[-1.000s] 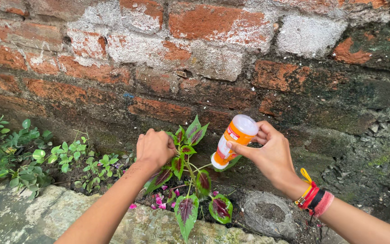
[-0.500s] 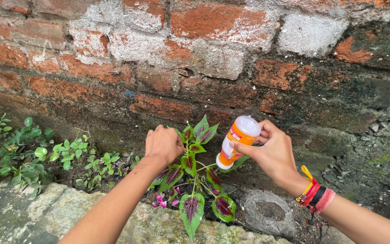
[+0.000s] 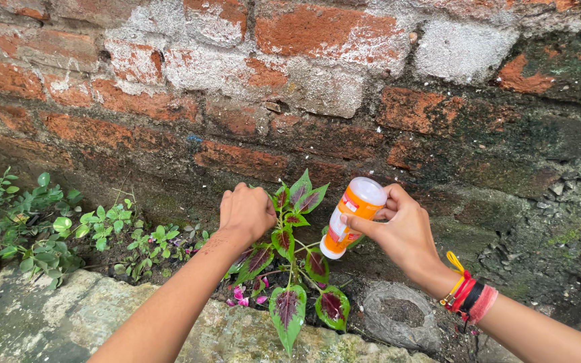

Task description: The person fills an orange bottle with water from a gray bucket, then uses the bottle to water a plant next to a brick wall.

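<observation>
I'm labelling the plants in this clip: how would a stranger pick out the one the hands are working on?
Find the old red brick wall and follow its base to the soil strip behind the stone edging. The plant stands between the left hand and the right hand, which holds an upturned orange bottle. Unlike the small plain green weeds further left, its leaves have dark maroon centres with green rims.

- We see the plant (image 3: 290, 269) standing at the foot of the brick wall (image 3: 317, 87), which rises behind it.
- Our left hand (image 3: 245, 212) sits just left of the plant's top leaves.
- Our right hand (image 3: 401, 232) holds the bottle (image 3: 349, 215) tilted, just right of the plant.
- The stone ledge (image 3: 89, 312) lies in front.
- The small weeds (image 3: 42, 225) grow far left.
</observation>
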